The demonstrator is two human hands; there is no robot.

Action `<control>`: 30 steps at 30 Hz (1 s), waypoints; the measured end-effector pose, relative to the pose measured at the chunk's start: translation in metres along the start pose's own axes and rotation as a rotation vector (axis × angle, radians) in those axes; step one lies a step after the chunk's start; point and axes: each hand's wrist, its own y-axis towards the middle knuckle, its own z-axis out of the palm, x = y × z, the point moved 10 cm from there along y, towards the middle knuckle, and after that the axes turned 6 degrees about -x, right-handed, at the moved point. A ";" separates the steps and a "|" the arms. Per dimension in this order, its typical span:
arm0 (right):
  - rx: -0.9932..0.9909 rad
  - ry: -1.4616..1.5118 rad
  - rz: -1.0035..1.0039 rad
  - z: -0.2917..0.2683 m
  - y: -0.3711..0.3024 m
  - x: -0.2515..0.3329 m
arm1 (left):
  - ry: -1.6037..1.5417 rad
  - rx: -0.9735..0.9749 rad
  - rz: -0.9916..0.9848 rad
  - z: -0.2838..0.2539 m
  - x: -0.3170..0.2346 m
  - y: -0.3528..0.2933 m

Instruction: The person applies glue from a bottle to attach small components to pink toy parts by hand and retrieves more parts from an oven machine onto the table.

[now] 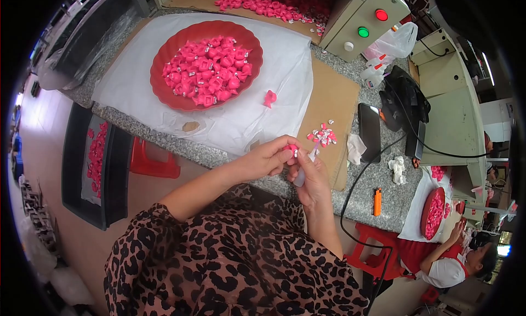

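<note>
While our left hand [268, 158] pinches a small glossy pink piece [292, 148] at centre frame, our right hand [312, 179] curls its fingers around a slim translucent tool [302, 173] just beside it. Above, upper left, a scalloped red plate [164, 53] heaps matching pink pieces on white cloth [285, 69].

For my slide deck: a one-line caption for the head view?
Both hands, left hand and right hand, pinch a small pink piece near a red tray of pink pieces.

dark phone screen [369, 132] (flat), white bag [395, 42]
</note>
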 end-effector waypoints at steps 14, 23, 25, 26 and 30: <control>0.023 0.027 -0.018 0.006 -0.005 0.000 | -0.075 0.079 0.016 0.013 0.001 0.000; 0.035 0.030 -0.016 0.007 -0.005 0.001 | -0.116 0.066 0.035 0.013 -0.002 0.001; 0.034 0.031 -0.015 0.007 -0.005 0.001 | -0.115 0.068 0.037 0.014 -0.003 0.001; 0.034 0.030 -0.015 0.006 -0.005 0.001 | -0.114 0.070 0.039 0.014 -0.003 0.001; 0.026 0.024 -0.008 0.005 -0.004 0.000 | -0.115 0.060 0.030 0.013 -0.002 0.001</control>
